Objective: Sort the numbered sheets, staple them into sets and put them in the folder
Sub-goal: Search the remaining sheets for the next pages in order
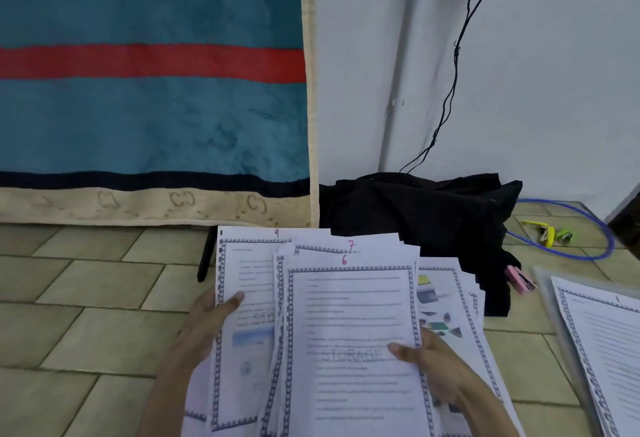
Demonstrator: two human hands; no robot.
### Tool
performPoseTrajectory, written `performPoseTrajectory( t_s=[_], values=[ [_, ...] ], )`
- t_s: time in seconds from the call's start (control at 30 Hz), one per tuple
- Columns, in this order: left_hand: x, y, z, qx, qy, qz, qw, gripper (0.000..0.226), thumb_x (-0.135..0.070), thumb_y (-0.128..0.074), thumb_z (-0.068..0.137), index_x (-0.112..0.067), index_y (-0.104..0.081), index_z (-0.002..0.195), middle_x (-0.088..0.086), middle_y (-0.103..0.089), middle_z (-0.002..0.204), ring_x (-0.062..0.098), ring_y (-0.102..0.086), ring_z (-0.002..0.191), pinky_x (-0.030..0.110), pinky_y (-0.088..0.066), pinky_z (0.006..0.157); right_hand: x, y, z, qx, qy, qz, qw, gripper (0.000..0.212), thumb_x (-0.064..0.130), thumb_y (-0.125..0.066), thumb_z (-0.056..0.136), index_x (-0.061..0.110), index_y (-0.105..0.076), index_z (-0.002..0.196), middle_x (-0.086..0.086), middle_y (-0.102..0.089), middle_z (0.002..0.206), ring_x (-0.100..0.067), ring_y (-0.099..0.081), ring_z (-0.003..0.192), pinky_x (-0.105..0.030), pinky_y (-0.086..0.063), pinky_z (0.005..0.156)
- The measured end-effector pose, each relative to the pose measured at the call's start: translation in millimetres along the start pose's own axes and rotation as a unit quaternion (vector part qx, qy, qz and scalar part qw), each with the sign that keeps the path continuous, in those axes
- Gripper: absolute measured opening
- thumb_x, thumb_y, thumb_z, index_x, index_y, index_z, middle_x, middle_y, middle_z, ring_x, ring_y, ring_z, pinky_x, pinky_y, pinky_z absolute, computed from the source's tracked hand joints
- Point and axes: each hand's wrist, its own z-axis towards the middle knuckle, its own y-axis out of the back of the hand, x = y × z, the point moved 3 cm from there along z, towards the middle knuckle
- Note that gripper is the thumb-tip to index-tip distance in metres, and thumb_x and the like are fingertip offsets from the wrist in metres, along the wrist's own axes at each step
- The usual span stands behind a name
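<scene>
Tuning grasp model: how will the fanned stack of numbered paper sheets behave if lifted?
The fanned stack of white numbered paper sheets is probably floppy, since both the left hand and right hand support it. The loose sheets look unstapled and already splay, so they would likely slide apart.

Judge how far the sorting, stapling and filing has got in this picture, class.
Done: sheet 1 lies apart at the right. In hand: the left hand and right hand hold fanned sheets numbered 9, 7 and 6. Left: stapling, since the pink stapler lies untouched, and filing.

Left hand [211, 319] and right hand [433, 367] gripping fanned numbered sheets [349, 315] — tiled floor [86, 298]
</scene>
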Motion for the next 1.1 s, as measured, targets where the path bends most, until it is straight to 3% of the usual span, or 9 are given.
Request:
performPoseTrajectory(
  t_s=[0.07, 0.13, 0.23, 0.37, 0.47, 0.7, 0.83, 0.97, 1.1],
  values=[
    [1, 1, -2, 0.014, -0.001, -0.026, 1.000, 0.027, -0.015, -0.057, 0.090, -0.017, -0.058, 0.116, -0.002, -0.069, 0.100, 0.010, -0.066, 0.088, 0.020, -0.055, 0.072, -4, -6, 6, -0.004, 0.003, 0.007, 1.000, 0.070, 0.012, -0.086, 0.058, 0.005, -0.056, 0.121, -0.014, -0.072, 0.106, -0.027, -0.070, 0.095, -0.040, -0.059, 0.076],
    [5, 0, -5, 0.038, -0.002, -0.035, 0.999, 0.033, -0.020, -0.058, 0.089, -0.020, -0.058, 0.122, -0.002, -0.069, 0.110, 0.014, -0.065, 0.102, 0.028, -0.053, 0.086, -5, -16, 8, -0.003, 0.013, 0.022, 1.000, 0.055, 0.003, -0.079, 0.066, 0.002, -0.059, 0.117, -0.015, -0.073, 0.101, -0.027, -0.072, 0.089, -0.036, -0.060, 0.068],
    [12, -1, -7, 0.042, -0.004, -0.042, 0.998, 0.037, -0.016, -0.063, 0.086, -0.019, -0.058, 0.122, -0.004, -0.069, 0.110, 0.011, -0.064, 0.103, 0.027, -0.050, 0.091, -7, -30, 11, -0.007, 0.033, 0.002, 0.999, 0.081, 0.026, -0.095, 0.037, 0.003, -0.066, 0.109, -0.018, -0.072, 0.102, -0.034, -0.070, 0.093, -0.043, -0.059, 0.077],
    [18, 1, -7, 0.003, -0.005, -0.069, 0.998, 0.022, -0.013, -0.062, 0.087, -0.020, -0.061, 0.108, -0.013, -0.068, 0.091, 0.002, -0.061, 0.087, 0.024, -0.046, 0.085, -12, -31, 15, -0.074, 0.051, 0.005, 0.996, 0.041, -0.007, -0.068, 0.078, -0.001, -0.059, 0.118, -0.019, -0.072, 0.104, -0.035, -0.068, 0.095, -0.050, -0.053, 0.087],
    [18, 3, -8, -0.038, -0.027, -0.090, 0.995, 0.023, -0.009, -0.058, 0.089, -0.018, -0.055, 0.110, -0.011, -0.061, 0.091, 0.004, -0.056, 0.084, 0.027, -0.039, 0.090, -15, -27, 16, -0.110, 0.048, 0.021, 0.992, 0.036, -0.008, -0.062, 0.083, 0.000, -0.059, 0.117, -0.017, -0.071, 0.104, -0.033, -0.068, 0.096, -0.047, -0.055, 0.083],
    [21, 13, -5, -0.111, -0.077, -0.033, 0.990, 0.046, -0.009, -0.059, 0.089, -0.009, -0.047, 0.133, 0.003, -0.055, 0.120, 0.021, -0.049, 0.118, 0.032, -0.035, 0.102, -12, -10, 4, -0.145, 0.062, 0.028, 0.987, 0.014, -0.007, -0.062, 0.082, 0.003, -0.066, 0.092, -0.008, -0.075, 0.074, -0.024, -0.072, 0.066, -0.035, -0.060, 0.059],
    [20, 15, -3, -0.115, -0.076, -0.017, 0.990, 0.047, -0.014, -0.061, 0.088, -0.009, -0.048, 0.133, 0.007, -0.055, 0.131, 0.025, -0.048, 0.124, 0.040, -0.035, 0.108, -14, -4, 4, -0.123, 0.059, 0.033, 0.990, 0.021, -0.007, -0.066, 0.077, -0.001, -0.067, 0.098, -0.014, -0.075, 0.083, -0.029, -0.072, 0.074, -0.036, -0.060, 0.064],
    [19, 19, -4, -0.122, -0.067, -0.003, 0.990, 0.040, -0.018, -0.061, 0.089, -0.011, -0.054, 0.127, 0.009, -0.058, 0.128, 0.028, -0.050, 0.123, 0.047, -0.036, 0.108, -17, -1, 5, -0.058, 0.061, 0.024, 0.996, 0.081, 0.027, -0.095, 0.033, -0.004, -0.067, 0.103, -0.023, -0.072, 0.098, -0.039, -0.069, 0.091, -0.046, -0.056, 0.081],
    [15, 18, -8, -0.114, -0.056, 0.004, 0.992, 0.032, -0.019, -0.060, 0.089, -0.013, -0.059, 0.121, 0.007, -0.064, 0.119, 0.026, -0.057, 0.114, 0.045, -0.042, 0.103, -16, -6, 4, -0.042, 0.066, 0.013, 0.997, 0.092, 0.036, -0.095, 0.027, -0.007, -0.068, 0.102, -0.024, -0.072, 0.096, -0.037, -0.070, 0.089, -0.040, -0.059, 0.075]
  ],
)
